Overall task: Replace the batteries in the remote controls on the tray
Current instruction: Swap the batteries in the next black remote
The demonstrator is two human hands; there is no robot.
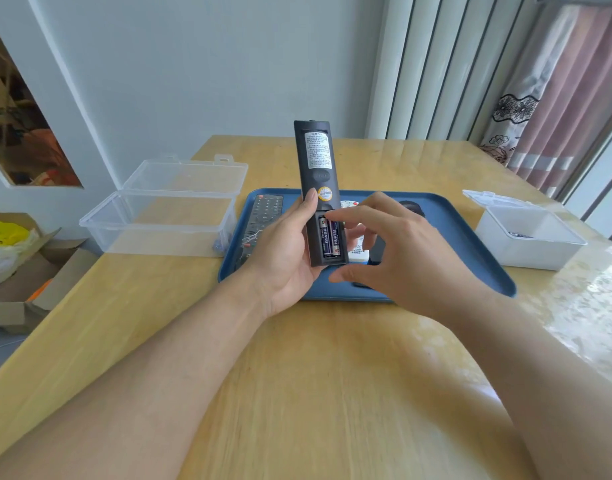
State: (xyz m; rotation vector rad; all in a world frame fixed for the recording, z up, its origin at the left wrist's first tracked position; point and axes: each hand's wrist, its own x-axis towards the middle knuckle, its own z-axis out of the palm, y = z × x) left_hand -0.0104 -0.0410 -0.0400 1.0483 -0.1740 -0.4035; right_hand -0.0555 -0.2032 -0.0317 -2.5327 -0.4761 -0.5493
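— Two purple-and-black cylindrical batteries (328,240) sit side by side in the open compartment at the near end of a long black plastic remote control (316,181), correct?

— Yes. From the head camera, the left hand (283,251) grips that remote from its left side, back face toward the camera, thumb lying along its edge, fingers curled behind it. It is held upright above the rounded dark-blue plastic tray (470,244).

— And the right hand (398,251)?

— Its fingers (346,216) are relaxed and spread, holding nothing. The forefinger tip reaches to the top edge of the battery compartment; whether it touches I cannot tell. The thumb hovers just below the remote's near end.

— What else lies on the tray?

— A grey button-faced remote control (263,216) at its left side, face up. A white remote control (358,251) shows partly behind the held one, and another dark item is mostly hidden by the right hand.

— Around the tray?

— On the light wooden tabletop (315,375), an open clear plastic box with hinged lid (166,216) stands just left of the tray. An open white plastic box (529,237) stands to the right, with something small and dark inside. Cardboard boxes (23,271) sit on the floor at far left.
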